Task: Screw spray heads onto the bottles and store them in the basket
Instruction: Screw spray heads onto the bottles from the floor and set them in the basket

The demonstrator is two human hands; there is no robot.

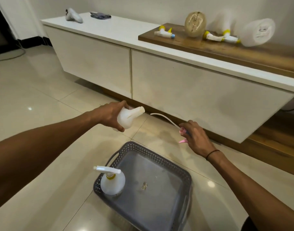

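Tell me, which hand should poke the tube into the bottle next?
Probably the right hand: it grips the pink spray head, whose dip tube already points at the open neck of the bottle. The left hand just holds that bottle.

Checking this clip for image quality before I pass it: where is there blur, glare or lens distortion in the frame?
Head view: motion blur smears the white container and the spray heads on the wooden board; glare spots shine on the floor tiles; the wide lens bows the cabinet edges; the bottle in the left hand and the right hand look slightly soft.
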